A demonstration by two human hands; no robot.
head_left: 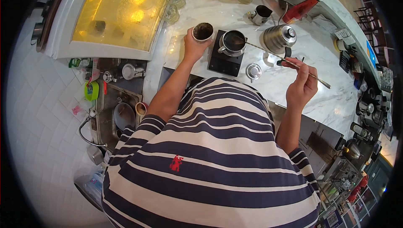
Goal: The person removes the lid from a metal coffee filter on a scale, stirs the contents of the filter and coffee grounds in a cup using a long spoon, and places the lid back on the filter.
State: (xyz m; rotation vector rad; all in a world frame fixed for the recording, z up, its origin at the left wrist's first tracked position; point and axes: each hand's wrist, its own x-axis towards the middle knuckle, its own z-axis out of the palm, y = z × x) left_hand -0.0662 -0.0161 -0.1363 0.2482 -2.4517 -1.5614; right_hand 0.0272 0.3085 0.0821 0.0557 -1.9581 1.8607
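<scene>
Stirring, apparently, the right hand (303,81) pinches a long metal spoon (308,75) at a round silvery pot (232,52) (left hand (195,48) clasping a pale-rimmed cup (203,32)), likely needing a clean lift next.

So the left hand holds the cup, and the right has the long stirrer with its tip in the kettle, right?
Not the kettle: in the head view, the far end of the stirrer reaches the open pot on the black scale. The left hand does hold the cup, and the right hand the stirrer.
</scene>
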